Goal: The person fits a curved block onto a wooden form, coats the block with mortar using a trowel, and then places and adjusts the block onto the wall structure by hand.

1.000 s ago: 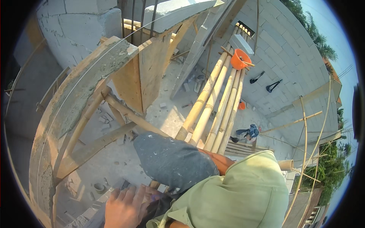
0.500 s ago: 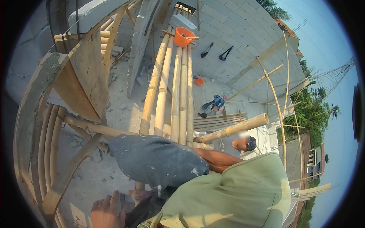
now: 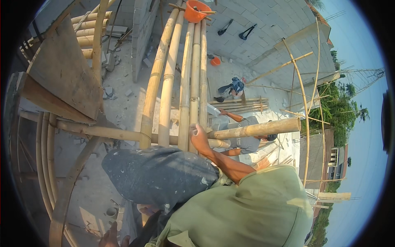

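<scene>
My right hand (image 3: 199, 139) reaches over the near ends of the bamboo poles (image 3: 194, 86), its fingers curled. It appears to rest at the pole beneath it; whether anything small is in the fingers is hidden. Low at the picture's bottom edge, my left hand (image 3: 110, 238) shows only in part, fingers apart and nothing visible in them. Between the two hands lies my leg in paint-spotted blue-grey trousers (image 3: 160, 168). A thick bamboo crosspiece (image 3: 263, 128) runs to the right beyond my right forearm.
An orange bucket (image 3: 196, 11) stands at the far end of the poles. Below, a co-worker in a grey shirt (image 3: 245, 131) bends with one hand at a pale block (image 3: 213, 110). A wooden board (image 3: 68, 74) rises at left. Block walls (image 3: 271, 31) enclose the floor.
My right hand has come into view over the poles. My left hand has sunk toward the bottom edge. The co-worker has shifted left and reaches to a block. The whole view has tilted downward.
</scene>
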A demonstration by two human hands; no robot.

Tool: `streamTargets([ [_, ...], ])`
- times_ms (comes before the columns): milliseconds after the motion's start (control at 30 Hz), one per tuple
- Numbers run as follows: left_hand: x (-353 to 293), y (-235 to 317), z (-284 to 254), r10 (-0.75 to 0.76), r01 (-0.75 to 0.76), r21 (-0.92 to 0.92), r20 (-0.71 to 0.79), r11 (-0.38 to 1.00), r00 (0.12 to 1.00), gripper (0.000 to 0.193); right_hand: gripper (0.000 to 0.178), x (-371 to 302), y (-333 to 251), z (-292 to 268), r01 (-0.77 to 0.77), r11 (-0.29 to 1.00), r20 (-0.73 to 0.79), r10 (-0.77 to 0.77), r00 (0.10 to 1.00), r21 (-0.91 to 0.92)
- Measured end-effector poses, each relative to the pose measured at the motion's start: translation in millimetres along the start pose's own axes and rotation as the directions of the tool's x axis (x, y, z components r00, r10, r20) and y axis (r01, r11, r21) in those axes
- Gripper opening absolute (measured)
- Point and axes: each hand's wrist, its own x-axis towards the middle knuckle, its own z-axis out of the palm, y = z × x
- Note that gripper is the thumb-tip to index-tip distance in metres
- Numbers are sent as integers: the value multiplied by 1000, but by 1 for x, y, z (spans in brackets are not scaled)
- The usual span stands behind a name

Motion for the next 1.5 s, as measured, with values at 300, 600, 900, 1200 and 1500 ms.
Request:
streamTargets([
  [300, 33, -24, 1, -33, 34, -41, 33, 999, 999, 76, 56, 161, 118, -104, -448, 894, -570, 379, 729, 21],
  [600, 50, -41, -2, -49, 53, -104, 42, 993, 998, 74, 128, 176, 136, -129, -620, 701, -410, 480, 775, -353],
  [900, 49, -15, -17, -105, 125, -145, 139, 981, 985, 78, 139, 213, 144, -151, -310, 909, -433, 169, 885, -279],
  [1200, 39, 21, -22, -116, 112, -84, -37, 990, 993, 77, 89, 269, 114, -174, -173, 973, -322, 117, 940, -154],
  [1500, 20, 61, -39, -40, 32, -155, -49, 987, 998, 72, 93, 261, 20, -174, -215, 960, -627, 57, 777, -180],
])
